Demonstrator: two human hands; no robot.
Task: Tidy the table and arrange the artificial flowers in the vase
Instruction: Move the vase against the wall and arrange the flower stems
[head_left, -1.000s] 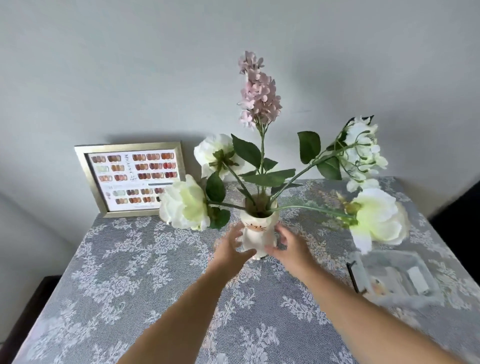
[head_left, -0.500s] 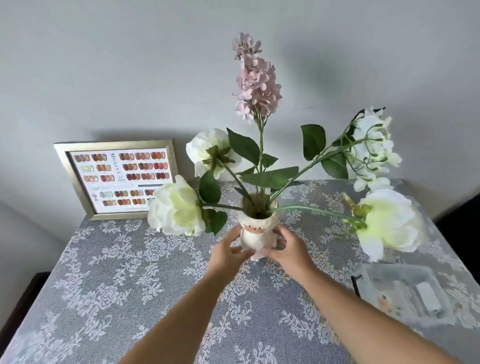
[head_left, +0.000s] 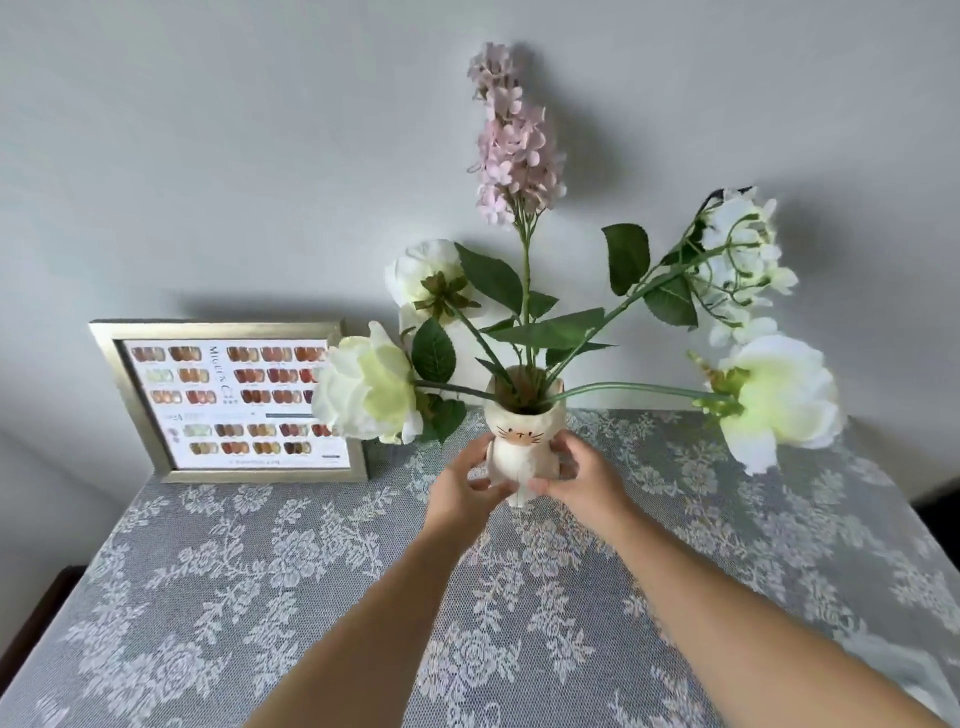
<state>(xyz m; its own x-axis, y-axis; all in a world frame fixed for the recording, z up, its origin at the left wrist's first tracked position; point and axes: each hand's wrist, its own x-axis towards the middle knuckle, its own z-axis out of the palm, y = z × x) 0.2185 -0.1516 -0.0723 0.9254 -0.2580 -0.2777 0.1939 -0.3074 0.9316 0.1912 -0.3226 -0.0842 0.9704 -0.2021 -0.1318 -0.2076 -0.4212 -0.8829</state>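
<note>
A small white cat-faced vase (head_left: 521, 448) stands on the lace-covered table (head_left: 260, 582) near its far side. My left hand (head_left: 460, 486) grips its left side and my right hand (head_left: 582, 480) grips its right side. Several artificial flowers fan out of it: a tall pink lilac spike (head_left: 511, 140), a white rose (head_left: 423, 275) behind, a pale green-white rose (head_left: 363, 384) to the left, a large white rose (head_left: 784, 395) to the right and a white blossom cluster (head_left: 740, 260) up right.
A gold-framed chart of nail colours (head_left: 234, 400) leans against the grey wall (head_left: 208, 130) at the back left. A blurred pale object (head_left: 904, 670) shows at the right edge. The table drops off on the left (head_left: 47, 613).
Both hands closed around the vase and moved it toward the back of the table. The view tilted, so the clear tray at right has left the frame.
</note>
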